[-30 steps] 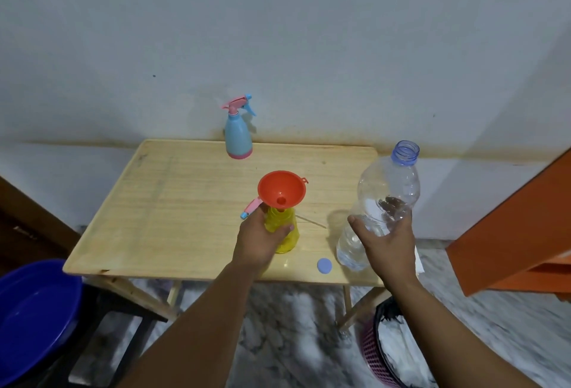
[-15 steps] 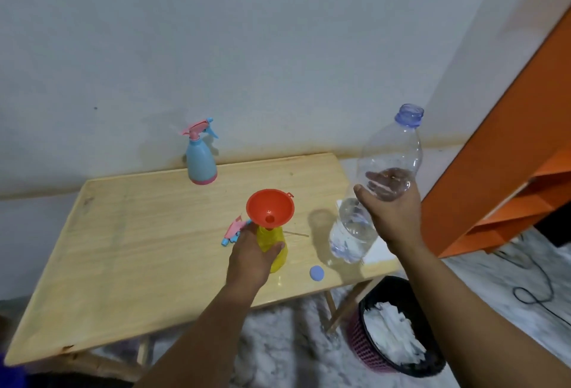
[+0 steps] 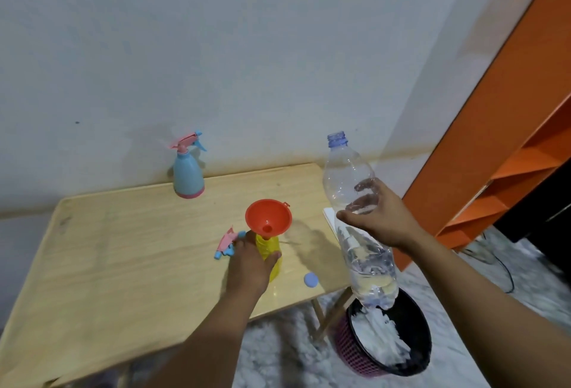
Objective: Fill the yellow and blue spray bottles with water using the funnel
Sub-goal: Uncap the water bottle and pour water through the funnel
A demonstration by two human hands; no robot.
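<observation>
An orange funnel [image 3: 268, 217] sits in the neck of the yellow spray bottle [image 3: 272, 251], which stands on the wooden table [image 3: 123, 251]. My left hand [image 3: 248, 264] grips the yellow bottle's body. Its pink and blue spray head [image 3: 227, 242] lies on the table just left of my fingers. My right hand [image 3: 375, 217] holds a clear uncapped water bottle [image 3: 355, 220] upright in the air beyond the table's right edge, with a little water at its bottom. The blue spray bottle [image 3: 188, 173] stands capped at the table's back, near the wall.
A small blue bottle cap [image 3: 310, 280] lies on the table near its front right corner. A white paper [image 3: 330, 217] rests at the right edge. A black-lined bin [image 3: 383, 338] with white waste stands on the floor below the water bottle. An orange shelf unit [image 3: 500, 146] rises on the right.
My right hand has lifted the water bottle higher and off the table's right side. The camera has swung right and down. My left hand keeps its grip on the yellow bottle.
</observation>
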